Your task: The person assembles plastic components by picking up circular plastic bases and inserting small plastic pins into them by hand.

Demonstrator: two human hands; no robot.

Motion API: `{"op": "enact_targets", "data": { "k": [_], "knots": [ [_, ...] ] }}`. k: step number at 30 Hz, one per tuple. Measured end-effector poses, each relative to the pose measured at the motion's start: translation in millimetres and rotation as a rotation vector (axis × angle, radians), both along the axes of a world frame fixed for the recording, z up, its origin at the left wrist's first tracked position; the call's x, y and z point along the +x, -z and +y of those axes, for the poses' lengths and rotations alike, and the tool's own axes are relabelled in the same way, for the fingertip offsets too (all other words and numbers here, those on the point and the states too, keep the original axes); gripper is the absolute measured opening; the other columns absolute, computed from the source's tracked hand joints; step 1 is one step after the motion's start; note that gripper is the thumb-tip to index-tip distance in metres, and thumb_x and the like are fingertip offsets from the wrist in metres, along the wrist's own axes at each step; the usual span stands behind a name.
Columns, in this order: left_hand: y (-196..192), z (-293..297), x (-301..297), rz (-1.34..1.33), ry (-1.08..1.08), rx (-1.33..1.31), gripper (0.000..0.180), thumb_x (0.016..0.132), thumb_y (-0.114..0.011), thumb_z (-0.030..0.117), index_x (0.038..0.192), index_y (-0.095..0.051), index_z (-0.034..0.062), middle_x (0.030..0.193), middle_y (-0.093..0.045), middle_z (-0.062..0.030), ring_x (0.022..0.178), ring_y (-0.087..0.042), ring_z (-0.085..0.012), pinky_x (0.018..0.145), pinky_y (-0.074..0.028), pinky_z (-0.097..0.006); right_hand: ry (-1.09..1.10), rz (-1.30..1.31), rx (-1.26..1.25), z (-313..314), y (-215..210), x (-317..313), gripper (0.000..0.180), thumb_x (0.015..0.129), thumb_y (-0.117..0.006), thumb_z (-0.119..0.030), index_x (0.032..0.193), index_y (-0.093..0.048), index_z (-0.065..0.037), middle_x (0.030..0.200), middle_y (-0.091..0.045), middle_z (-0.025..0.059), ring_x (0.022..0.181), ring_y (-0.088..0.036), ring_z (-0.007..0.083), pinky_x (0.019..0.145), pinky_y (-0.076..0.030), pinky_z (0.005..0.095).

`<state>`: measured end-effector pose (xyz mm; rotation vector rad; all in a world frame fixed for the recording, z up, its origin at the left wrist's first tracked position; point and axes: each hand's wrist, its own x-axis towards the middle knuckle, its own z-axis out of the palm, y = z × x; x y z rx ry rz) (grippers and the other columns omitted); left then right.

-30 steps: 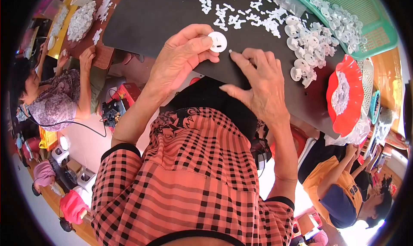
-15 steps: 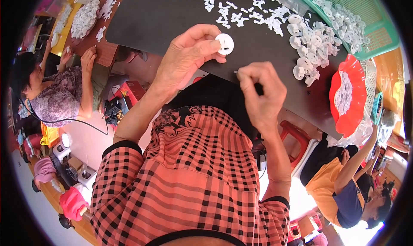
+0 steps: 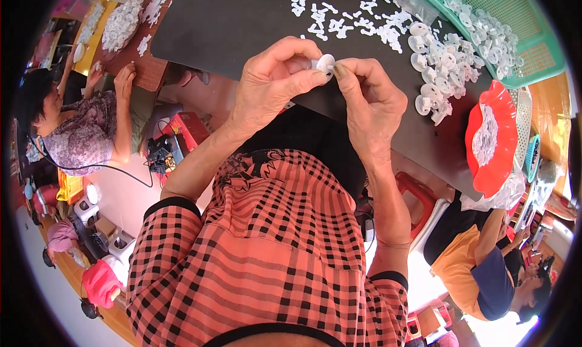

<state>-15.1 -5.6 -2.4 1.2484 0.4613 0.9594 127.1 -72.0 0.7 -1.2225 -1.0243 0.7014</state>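
Both hands meet over the near edge of the dark table [image 3: 224, 38], in front of the wearer's checked shirt [image 3: 254, 244]. The left hand [image 3: 267, 83] grips a white disc [image 3: 325, 65] between thumb and fingers, tilting it so that its face is turned toward the right hand [image 3: 373, 107]. That hand has its thumb and forefinger pinched together right at the disc's edge; whether a tiny piece sits between them cannot be told, as the fingertips hide it. Beyond the hands, small white parts [image 3: 391, 35] lie scattered over the table. To their right is a heap of more discs [image 3: 433, 71], just beside a green basket [image 3: 539, 74] with translucent pieces [image 3: 494, 41] in it. Nearer, at the table's right side, a red bowl [image 3: 508, 120] with a wavy rim holds white bits [image 3: 485, 138], with a clear bag [image 3: 506, 194] close by. On the left, a person in a patterned top [image 3: 82, 129] sits at a brown table [image 3: 148, 71] bearing a white pile [image 3: 121, 29]; on the right is another in a yellow and navy top [image 3: 454, 262].
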Motion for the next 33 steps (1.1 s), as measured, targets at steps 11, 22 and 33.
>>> {"op": "enact_targets", "data": {
  "k": [11,22,33],
  "knots": [
    [1.3,-1.8,0.9,0.063,-0.046,0.171,0.025,0.08,-0.065,-0.006,0.104,-0.057,-0.003,0.094,-0.047,-0.0018,0.081,-0.051,-0.0074,0.066,-0.044,-0.021,0.023,-0.165,0.011,0.3,0.3,-0.4,0.006,0.087,-0.063,-0.003,0.089,-0.063,0.003,0.078,-0.058,-0.0029,0.066,-0.046,0.0022,0.059,-0.038,0.0166],
    [3.7,0.3,2.6,0.061,-0.051,0.193,0.025,0.08,-0.066,-0.005,0.103,-0.058,-0.0018,0.093,-0.048,-0.0011,0.082,-0.051,-0.0077,0.068,-0.045,-0.021,0.022,-0.098,0.01,4.7,2.1,-3.6,0.003,0.082,-0.064,0.001,0.084,-0.061,0.0,0.074,-0.06,0.0018,0.059,-0.049,0.0062,0.055,-0.042,0.0212],
    [-1.6,4.1,-0.2,0.054,-0.042,0.002,0.019,0.083,-0.067,0.004,0.101,-0.06,-0.0001,0.09,-0.055,0.0012,0.08,-0.054,-0.0049,0.067,-0.042,-0.018,-0.059,0.065,-0.048,5.4,-2.6,1.1,0.008,0.086,-0.064,-0.006,0.084,-0.062,0.002,0.075,-0.06,-0.001,0.064,-0.048,0.0026,0.057,-0.04,0.0185]
  ]
}}
